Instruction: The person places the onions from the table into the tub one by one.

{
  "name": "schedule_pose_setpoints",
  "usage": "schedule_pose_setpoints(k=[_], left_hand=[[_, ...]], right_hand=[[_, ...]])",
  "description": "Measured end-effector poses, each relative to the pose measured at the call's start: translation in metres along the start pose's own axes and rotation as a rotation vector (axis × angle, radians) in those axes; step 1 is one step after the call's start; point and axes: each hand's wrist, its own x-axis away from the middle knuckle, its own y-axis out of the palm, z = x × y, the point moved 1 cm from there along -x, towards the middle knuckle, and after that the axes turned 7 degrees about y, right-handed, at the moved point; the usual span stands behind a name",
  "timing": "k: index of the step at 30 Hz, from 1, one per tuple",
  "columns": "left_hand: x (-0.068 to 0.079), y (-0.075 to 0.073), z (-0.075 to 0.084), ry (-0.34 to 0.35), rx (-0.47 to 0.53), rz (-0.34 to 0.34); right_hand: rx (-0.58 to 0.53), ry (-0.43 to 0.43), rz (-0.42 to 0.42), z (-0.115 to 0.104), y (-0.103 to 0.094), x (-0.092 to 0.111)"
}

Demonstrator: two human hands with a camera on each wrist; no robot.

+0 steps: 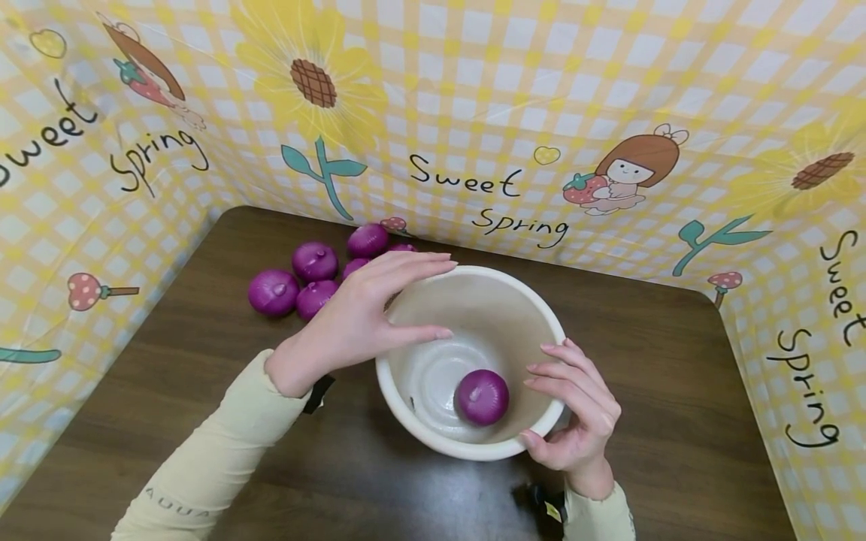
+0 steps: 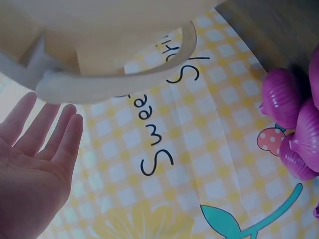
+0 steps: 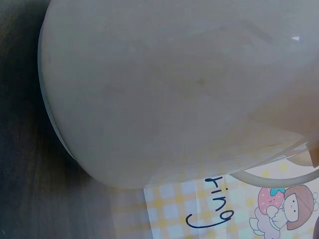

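Observation:
A white bucket (image 1: 467,449) stands on the table with its mouth facing up toward me. One purple onion (image 1: 483,397) sits inside on the bottom, toward the right. My left hand (image 1: 355,306) is at the bucket's left rim, fingers and thumb stretched out and nothing in its grasp; in the left wrist view its straight fingers (image 2: 67,137) reach up by the rim. On the other side, my right hand (image 1: 578,409) holds the rim, fingers bent over it and thumb at the front. The bucket's outer wall (image 3: 164,89) fills most of the right wrist view.
Several more purple onions (image 1: 274,293) lie together at the back left of the brown table (image 1: 676,391), some partly hidden behind my left hand. A yellow checked cloth (image 1: 467,90) with printed flowers hangs around the table's back and sides.

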Motion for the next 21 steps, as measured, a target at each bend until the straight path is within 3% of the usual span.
schedule_pose_setpoints(k=[12,21], left_hand=[[0.012,-0.014,-0.006,-0.094,-0.012,0.09],[0.018,-0.024,-0.012,-0.107,-0.034,0.155]], right_hand=[[-0.002,0.007,0.002,-0.004,0.002,-0.004],[-0.003,0.005,0.001,-0.004,0.002,-0.004]])
